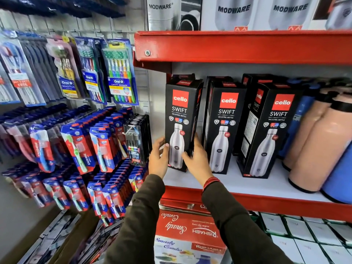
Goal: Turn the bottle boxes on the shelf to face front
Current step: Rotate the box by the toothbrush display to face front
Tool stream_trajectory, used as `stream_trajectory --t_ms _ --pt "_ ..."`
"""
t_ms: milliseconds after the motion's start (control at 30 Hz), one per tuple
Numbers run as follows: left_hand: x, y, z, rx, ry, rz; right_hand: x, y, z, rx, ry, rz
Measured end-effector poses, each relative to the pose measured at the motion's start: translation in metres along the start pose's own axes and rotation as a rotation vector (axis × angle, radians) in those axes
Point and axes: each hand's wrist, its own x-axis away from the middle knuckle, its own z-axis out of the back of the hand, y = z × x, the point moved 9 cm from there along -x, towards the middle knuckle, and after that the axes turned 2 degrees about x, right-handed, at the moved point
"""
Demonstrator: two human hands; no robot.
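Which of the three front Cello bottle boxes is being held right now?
The leftmost Cello box: the left hand and right hand grip its lower sides. The middle box and right box stand untouched.

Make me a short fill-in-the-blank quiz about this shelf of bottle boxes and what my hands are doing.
1. Both hands grip the ____ of the three front black boxes.
2. The left hand and right hand hold that box near its ____ end.
3. The shelf edge under the boxes is coloured ____.
4. Right of the boxes stand peach bottles with ____ caps.

Missing words: leftmost; lower; red; black
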Motion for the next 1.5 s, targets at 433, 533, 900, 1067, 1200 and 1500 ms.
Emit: stream_trajectory --t_ms 433,533,900,1067,1200,1500 --pt "0.006 -0.001 0.001 -0.058 0.042 0.005 -0.002 0.011 -0.004 0.059 0.03 -0.031" --pt "0.007 -0.002 0.001 -0.058 0.042 0.013 -0.001 0.011 -0.003 0.068 0.052 -0.035" --pt "0.008 -0.004 0.001 -0.039 0.059 0.054 0.005 0.015 -0.002 -0.003 0.106 -0.073" --pt "0.016 0.001 0.004 -0.029 0.078 0.097 0.009 0.021 0.002 -0.107 0.124 -0.101" --pt "0.028 0.004 0.008 -0.047 0.085 0.095 0.02 0.022 0.007 -0.16 0.138 -0.083" --pt "0.062 0.013 0.021 -0.06 0.144 0.076 0.05 0.016 0.017 -0.191 0.166 -0.078"
